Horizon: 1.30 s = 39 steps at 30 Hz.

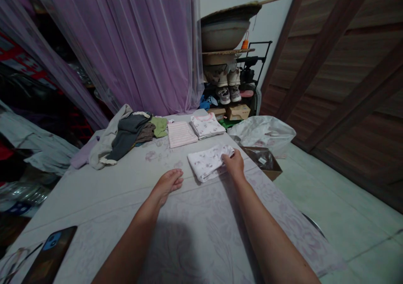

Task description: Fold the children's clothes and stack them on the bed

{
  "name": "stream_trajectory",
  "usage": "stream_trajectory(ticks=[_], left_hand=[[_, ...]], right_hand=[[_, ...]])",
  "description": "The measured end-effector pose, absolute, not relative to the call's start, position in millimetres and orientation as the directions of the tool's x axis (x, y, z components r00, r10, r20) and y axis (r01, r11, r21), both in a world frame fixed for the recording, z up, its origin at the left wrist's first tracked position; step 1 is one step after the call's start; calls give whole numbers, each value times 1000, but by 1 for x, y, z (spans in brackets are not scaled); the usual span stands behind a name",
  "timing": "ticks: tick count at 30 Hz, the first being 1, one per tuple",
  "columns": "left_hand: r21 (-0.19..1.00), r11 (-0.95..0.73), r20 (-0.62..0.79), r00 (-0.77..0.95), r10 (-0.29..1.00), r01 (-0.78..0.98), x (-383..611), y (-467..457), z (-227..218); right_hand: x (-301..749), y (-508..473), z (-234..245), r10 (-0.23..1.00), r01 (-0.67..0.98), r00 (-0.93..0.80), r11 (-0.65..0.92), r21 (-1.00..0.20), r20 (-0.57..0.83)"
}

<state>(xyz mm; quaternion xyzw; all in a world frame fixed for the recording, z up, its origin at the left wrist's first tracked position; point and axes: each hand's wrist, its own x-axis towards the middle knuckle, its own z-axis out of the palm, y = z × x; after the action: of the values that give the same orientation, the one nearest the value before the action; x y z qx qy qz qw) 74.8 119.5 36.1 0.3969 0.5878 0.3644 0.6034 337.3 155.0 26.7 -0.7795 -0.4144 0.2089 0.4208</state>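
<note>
A folded white garment (pixel 206 162) with a small purplish print lies on the cloth-covered surface. My right hand (pixel 234 163) pinches its right end between thumb and fingers. To the garment's left, my left hand (pixel 170 183) is apart from it, fingers loosely curled and slightly separated, with nothing visible in them. Just beyond lie a folded pink-striped cloth (pixel 181 134) and a stack of folded white printed clothes (pixel 207 125), side by side.
Loose clothes (pixel 126 135) are heaped at the back left. A phone (pixel 50 254) lies at the near left, beside a thin cable. Past the right edge are an open cardboard box (pixel 273 172) and a white plastic bag (pixel 262 132). A purple curtain (pixel 141 44) hangs behind.
</note>
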Motion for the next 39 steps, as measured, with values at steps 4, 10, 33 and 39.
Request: stream_trajectory(ticks=[4, 10, 33, 39], left_hand=[[868, 496, -496, 62, 866, 7, 95, 126, 29], [826, 564, -559, 129, 819, -7, 120, 143, 33], [401, -282, 146, 243, 959, 871, 152, 109, 6], [284, -384, 40, 389, 920, 879, 123, 98, 9]], right_hand=[[352, 145, 21, 830, 593, 557, -407, -695, -11], [362, 146, 27, 860, 698, 510, -418, -582, -6], [360, 143, 19, 890, 761, 455, -366, -536, 39], [358, 139, 14, 905, 786, 423, -339, -517, 50]])
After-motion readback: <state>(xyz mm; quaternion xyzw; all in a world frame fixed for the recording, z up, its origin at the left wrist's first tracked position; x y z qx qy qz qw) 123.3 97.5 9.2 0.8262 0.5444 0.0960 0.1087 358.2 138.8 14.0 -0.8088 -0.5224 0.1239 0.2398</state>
